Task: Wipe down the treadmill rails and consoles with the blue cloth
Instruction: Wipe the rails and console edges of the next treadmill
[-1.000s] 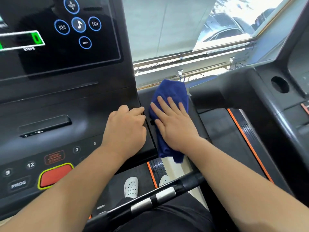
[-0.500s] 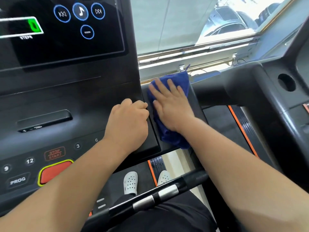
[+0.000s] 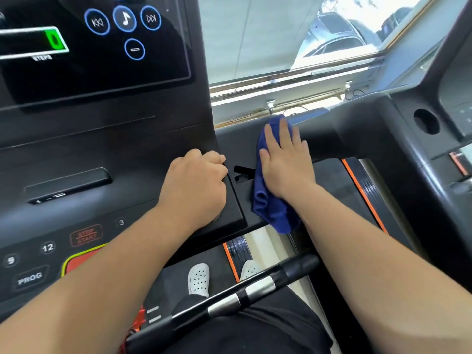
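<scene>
The right hand (image 3: 286, 169) covers much of the blue cloth (image 3: 273, 213); the left forearm (image 3: 115, 277) hides part of the red button (image 3: 76, 263).

The cloth (image 3: 270, 208) is deep blue, the console (image 3: 102, 149) black with blue-ringed icons (image 3: 125, 18) and a green readout (image 3: 55, 39), its button (image 3: 79, 261) red edged yellow, the belt edge (image 3: 364, 195) orange, the shoes (image 3: 198, 279) white with holes.

Bright daylight floods through the window (image 3: 319, 34), glare overexposing it; wide-angle edges bend.
</scene>
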